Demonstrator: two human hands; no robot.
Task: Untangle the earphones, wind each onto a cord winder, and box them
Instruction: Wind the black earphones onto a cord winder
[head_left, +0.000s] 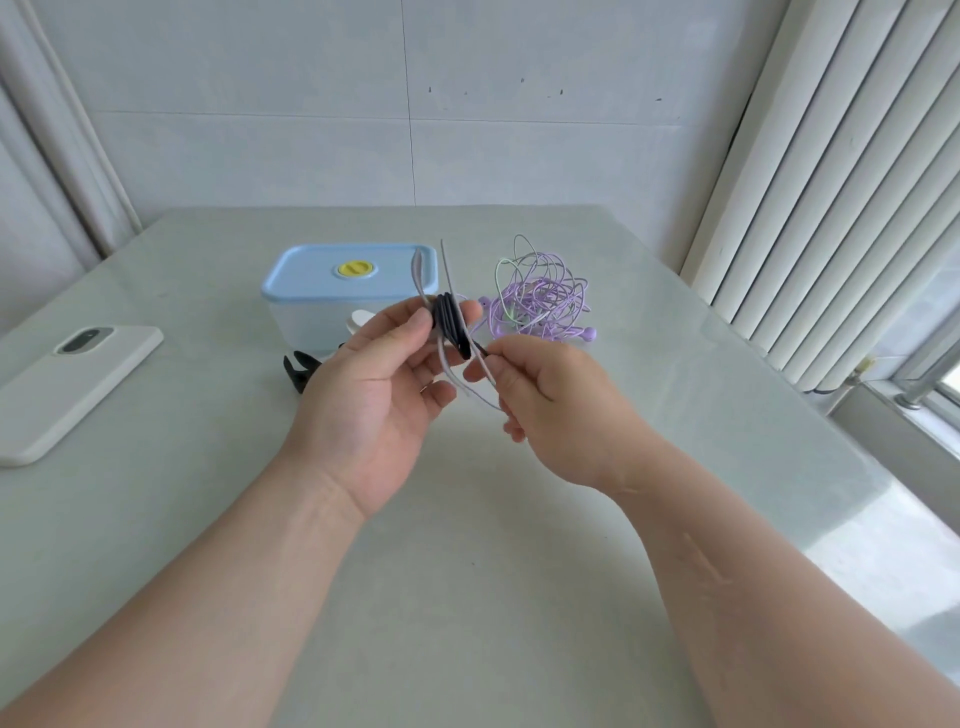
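Observation:
My left hand (374, 384) grips a cord winder (451, 325) above the table, with dark cord wound round its middle. My right hand (545, 395) pinches the loose end of that earphone cord (480, 351) just right of the winder. A pale cable loop hangs below the two hands. A tangled heap of purple and light green earphones (540, 299) lies on the table behind my right hand. The clear box with a light blue lid (350, 273) stands shut behind my left hand.
A black cord winder (300, 370) and a white one (361, 319) lie by the box's front. A white phone (67, 384) lies at the left on the grey table (467, 571). Vertical blinds and a window sill flank the right edge.

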